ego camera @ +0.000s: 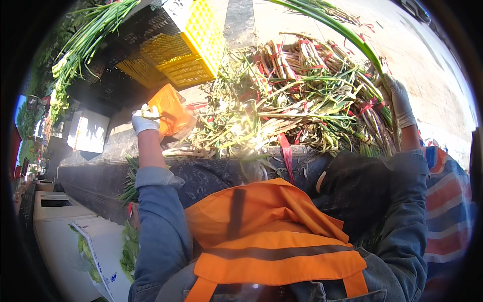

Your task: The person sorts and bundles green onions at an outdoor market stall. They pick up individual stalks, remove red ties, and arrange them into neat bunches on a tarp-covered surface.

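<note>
My left hand, in a white glove, is at the left beside an orange plastic container; its fingers are bent around something small and pale, too unclear to name. My right hand, gloved too, grips a long green onion stalk that reaches up and to the left out of view. Between my hands lies a heap of green onion leaves and peelings. Bundles of brownish stalks tied with red ribbon rest on its far side. A red ribbon hangs over the near edge.
Yellow and black plastic crates stand beyond my left hand. Green onions lie at the upper left. A white foam box is at the left, and leafy greens are at the lower left. Striped fabric lies to my right.
</note>
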The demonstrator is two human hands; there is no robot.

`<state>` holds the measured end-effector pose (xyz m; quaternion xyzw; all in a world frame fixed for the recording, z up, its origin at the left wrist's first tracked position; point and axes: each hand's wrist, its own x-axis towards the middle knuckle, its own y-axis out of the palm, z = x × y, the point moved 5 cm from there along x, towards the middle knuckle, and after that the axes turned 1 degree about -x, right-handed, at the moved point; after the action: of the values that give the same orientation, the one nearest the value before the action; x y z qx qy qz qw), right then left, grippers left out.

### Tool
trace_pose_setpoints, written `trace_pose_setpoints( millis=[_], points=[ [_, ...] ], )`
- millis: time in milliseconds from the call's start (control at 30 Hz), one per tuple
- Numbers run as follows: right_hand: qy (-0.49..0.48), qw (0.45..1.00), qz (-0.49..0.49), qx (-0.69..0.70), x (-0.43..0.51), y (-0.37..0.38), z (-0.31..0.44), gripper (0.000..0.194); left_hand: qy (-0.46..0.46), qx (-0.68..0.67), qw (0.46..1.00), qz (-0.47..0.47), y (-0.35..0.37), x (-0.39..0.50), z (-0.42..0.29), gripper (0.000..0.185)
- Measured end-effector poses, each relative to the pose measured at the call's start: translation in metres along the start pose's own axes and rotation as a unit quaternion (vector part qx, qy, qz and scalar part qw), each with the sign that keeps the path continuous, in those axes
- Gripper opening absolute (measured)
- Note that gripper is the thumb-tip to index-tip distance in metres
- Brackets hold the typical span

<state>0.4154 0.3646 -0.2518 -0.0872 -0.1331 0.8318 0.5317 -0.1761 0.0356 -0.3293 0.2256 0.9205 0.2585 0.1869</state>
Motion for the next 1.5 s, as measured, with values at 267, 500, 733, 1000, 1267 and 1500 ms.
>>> trace_pose_setpoints(
  millis=[267, 500, 733, 1000, 1267, 1500],
  points=[
    [-0.178, 0.896, 0.102, 0.395, 0.034, 0.053, 0.038, 0.051, 0.185, 0.576, 0.717, 0.347, 0.165, -0.055, 0.119, 0.085],
    [-0.177, 0.877, 0.110, 0.433, 0.019, 0.174, 0.103, 0.054, 0.077, 0.420, 0.783, 0.451, 0.235, -0.187, 0.176, 0.070],
    [-0.136, 0.975, 0.171, 0.028, 0.069, 0.200, 0.000, 0.043, 0.123, 0.133, 0.939, 0.293, 0.163, -0.088, 0.040, 0.036],
    [0.159, 0.881, 0.304, -0.325, 0.115, 0.233, -0.269, 0.049, 0.115, -0.025, 0.991, -0.063, -0.105, -0.061, -0.066, 0.028],
    [0.455, 0.854, 0.085, 0.238, 0.085, 0.311, -0.483, 0.063, -0.014, -0.069, 0.929, -0.363, -0.357, -0.097, 0.022, 0.027],
    [0.143, 0.966, 0.200, 0.080, 0.097, 0.335, -0.467, 0.049, 0.000, 0.768, 0.553, -0.324, -0.399, -0.140, 0.094, 0.084]
  ],
)
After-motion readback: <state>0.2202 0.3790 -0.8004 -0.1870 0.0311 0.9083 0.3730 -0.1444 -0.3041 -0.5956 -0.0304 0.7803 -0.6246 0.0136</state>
